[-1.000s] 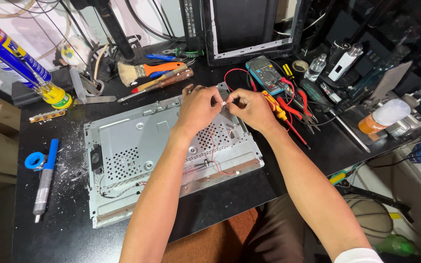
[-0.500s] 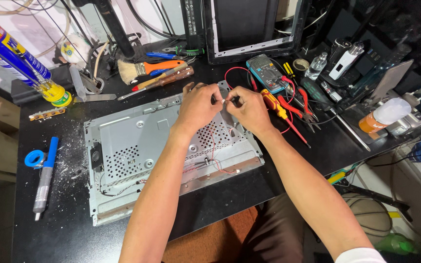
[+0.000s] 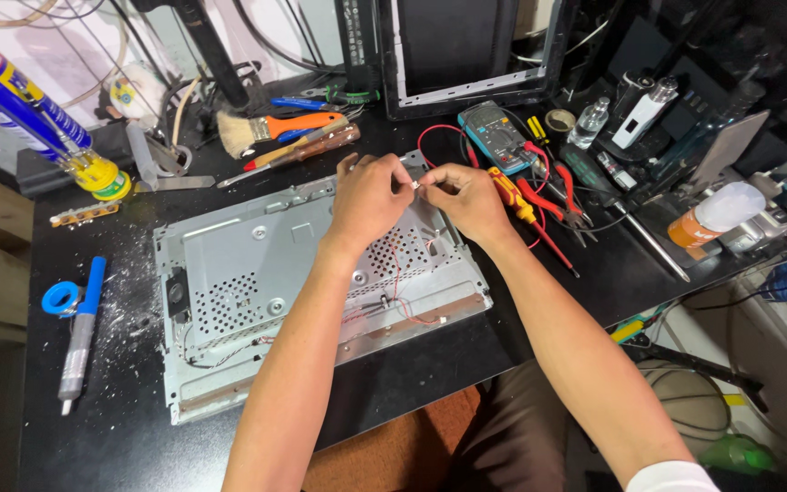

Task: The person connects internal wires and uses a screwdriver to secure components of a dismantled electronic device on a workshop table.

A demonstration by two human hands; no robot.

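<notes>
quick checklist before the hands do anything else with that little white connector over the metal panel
1. Both hands on the part: left hand and right hand meet at the small white connector - ok.
2. Connector mated or loose: too small to see - cannot tell.
3. Metal panel lying flat on the black bench - ok.
4. Thin red wires free of the forearms - ok.
5. Bench clean: white debris left of the panel - not ok.
6. Multimeter close by - ok.

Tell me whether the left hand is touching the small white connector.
Touching. The head view shows the left hand pinching the small white connector at its fingertips, with the right hand meeting it from the other side.
</notes>
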